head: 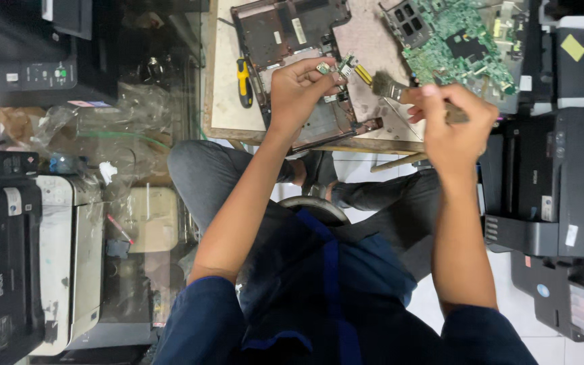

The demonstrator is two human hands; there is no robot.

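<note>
Printers and scanner bodies crowd both sides of this cramped repair corner, black ones on the left and right edges, a white one (69, 263) low on the left, and between them sits a small pale desk (227, 101) at the far side of the view. On it lies an opened laptop base (285, 40), dark and stripped, with a yellow-handled screwdriver (243, 82) resting just left of it and a green motherboard (464, 44) spread out to the far right.

Now the hands. The left hand (298, 91) is up over the laptop base, fingers pinched tight on a small green circuit board (336, 69), holding it just clear of the chassis. The right hand (457, 125) is clenched around the handle of a paintbrush (392, 88), and the brush's long axis runs roughly left to right, bristles leading, pointing straight toward that little board. Bristle tips sit just to the right of the board, near but apart; I can't see contact. So the board lies to the left of the right hand and slightly farther away, and the brush bridges most of that gap.

Below, the person sits with dark trousers and blue sleeves, knees tucked under the desk edge.
</note>
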